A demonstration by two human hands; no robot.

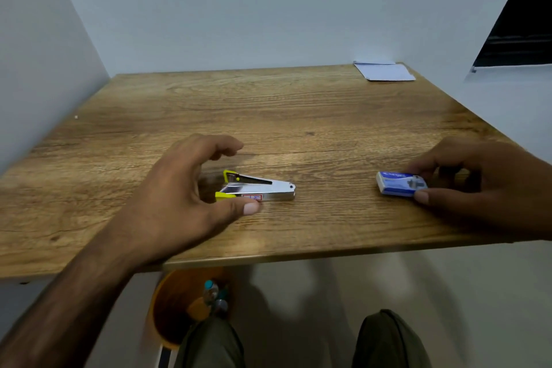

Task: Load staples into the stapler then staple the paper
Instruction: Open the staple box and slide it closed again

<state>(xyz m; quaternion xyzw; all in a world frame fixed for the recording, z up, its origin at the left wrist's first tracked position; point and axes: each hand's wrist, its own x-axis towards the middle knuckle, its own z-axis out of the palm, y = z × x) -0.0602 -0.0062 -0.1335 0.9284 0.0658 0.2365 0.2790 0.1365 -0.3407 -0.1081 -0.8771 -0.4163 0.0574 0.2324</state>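
Two hands work at the near edge of the tabletop point(298, 116). Left hand point(179, 197): fingers point(227, 146) spread apart, arched over the yellow end of the stapler point(257, 188), thumb just beside its near side, no grip closed. Stapler long axis runs left to right, metal tip pointing toward the right hand point(478, 188), whose fingers pinch a blue staple box point(400, 184). Folded paper point(383, 72) lies well apart, at the far right corner.
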